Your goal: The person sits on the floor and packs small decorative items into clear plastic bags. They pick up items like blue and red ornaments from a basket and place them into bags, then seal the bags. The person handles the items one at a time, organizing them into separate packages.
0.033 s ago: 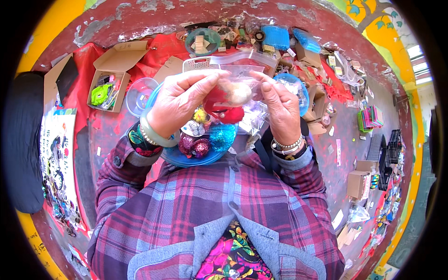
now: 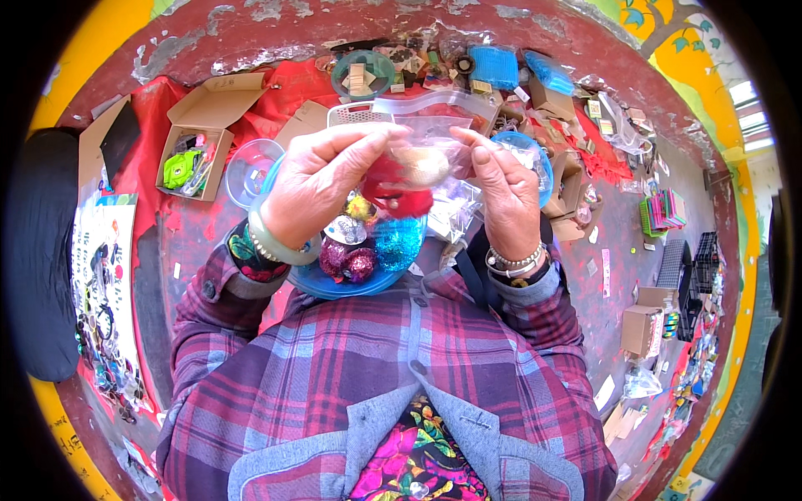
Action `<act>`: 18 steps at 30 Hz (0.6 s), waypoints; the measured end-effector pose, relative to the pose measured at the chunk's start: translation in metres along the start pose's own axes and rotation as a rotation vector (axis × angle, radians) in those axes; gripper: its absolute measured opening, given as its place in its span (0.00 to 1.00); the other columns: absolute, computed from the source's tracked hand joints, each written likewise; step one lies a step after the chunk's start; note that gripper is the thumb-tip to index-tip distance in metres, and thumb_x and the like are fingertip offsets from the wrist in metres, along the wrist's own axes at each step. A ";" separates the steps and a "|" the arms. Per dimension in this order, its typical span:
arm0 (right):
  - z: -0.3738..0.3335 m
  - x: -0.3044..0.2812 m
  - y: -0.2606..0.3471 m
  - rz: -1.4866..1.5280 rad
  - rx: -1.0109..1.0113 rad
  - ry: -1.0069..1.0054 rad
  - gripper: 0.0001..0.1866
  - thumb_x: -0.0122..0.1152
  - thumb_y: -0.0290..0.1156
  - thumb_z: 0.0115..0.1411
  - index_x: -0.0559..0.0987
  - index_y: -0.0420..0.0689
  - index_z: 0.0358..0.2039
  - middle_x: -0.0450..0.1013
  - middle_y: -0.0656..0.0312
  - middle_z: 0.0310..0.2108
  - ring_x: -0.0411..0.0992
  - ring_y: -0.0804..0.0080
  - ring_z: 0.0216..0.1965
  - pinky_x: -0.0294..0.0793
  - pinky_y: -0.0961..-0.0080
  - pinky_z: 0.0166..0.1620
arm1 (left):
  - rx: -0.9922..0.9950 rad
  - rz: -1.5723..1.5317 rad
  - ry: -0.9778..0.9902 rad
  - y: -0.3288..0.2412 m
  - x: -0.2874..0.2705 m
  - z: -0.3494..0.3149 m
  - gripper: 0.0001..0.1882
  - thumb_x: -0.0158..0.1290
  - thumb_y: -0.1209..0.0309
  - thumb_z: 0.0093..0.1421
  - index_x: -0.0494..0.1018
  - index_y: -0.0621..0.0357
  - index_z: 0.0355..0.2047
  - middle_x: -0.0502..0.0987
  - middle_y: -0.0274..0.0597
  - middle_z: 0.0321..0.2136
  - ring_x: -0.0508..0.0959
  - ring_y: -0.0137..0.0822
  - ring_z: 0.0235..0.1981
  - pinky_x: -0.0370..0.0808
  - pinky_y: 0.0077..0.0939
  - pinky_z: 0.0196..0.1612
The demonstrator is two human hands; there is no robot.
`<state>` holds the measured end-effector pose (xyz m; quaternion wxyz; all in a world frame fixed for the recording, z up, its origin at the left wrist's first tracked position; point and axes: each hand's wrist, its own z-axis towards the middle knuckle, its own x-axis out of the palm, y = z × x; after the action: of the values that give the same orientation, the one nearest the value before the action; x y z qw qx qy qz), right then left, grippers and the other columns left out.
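In front of my chest, my left hand [image 2: 322, 179] and my right hand [image 2: 508, 196] each pinch an upper part of a clear plastic bag [image 2: 434, 104] between thumb and fingers. A fuzzy red-and-cream ornament [image 2: 418, 167] shows through the bag, its exact kind unclear. Below it stands a blue basin [image 2: 338, 290], partly covered by my left hand. In the basin lie a purple glitter ball [image 2: 332, 257], a pink glitter ball [image 2: 359, 263], a blue glitter ball [image 2: 398, 245], a silvery patterned ball [image 2: 345, 230] and a yellow pompom [image 2: 359, 206].
Crumpled clear packets [image 2: 455, 209] lie beyond the basin. Around stand an open cardboard box [image 2: 194, 171] of small goods, a clear round tub [image 2: 251, 171], a white basket [image 2: 355, 113] and another blue basin [image 2: 543, 171]. Boxes and trinkets line the wall; a small carton [image 2: 642, 330] stands right.
My right hand has moved very slightly to the right. The fuzzy ornament in the bag has shifted a little; both hands keep their pinch.
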<state>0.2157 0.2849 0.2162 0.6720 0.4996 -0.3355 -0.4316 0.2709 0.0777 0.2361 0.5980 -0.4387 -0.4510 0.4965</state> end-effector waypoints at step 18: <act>-0.016 0.001 0.025 -0.171 -0.266 -0.133 0.08 0.56 0.25 0.56 0.78 0.36 0.34 0.76 0.58 0.30 0.72 0.73 0.34 0.69 0.77 0.40 | 0.058 -0.083 -0.041 -0.009 0.002 -0.010 0.14 0.40 0.72 0.63 0.71 0.71 0.40 0.75 0.51 0.38 0.75 0.36 0.42 0.70 0.28 0.47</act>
<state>0.2361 0.2930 0.2363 0.6693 0.4033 -0.2754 -0.5599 0.2830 0.0778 0.2429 0.6212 -0.3919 -0.4663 0.4930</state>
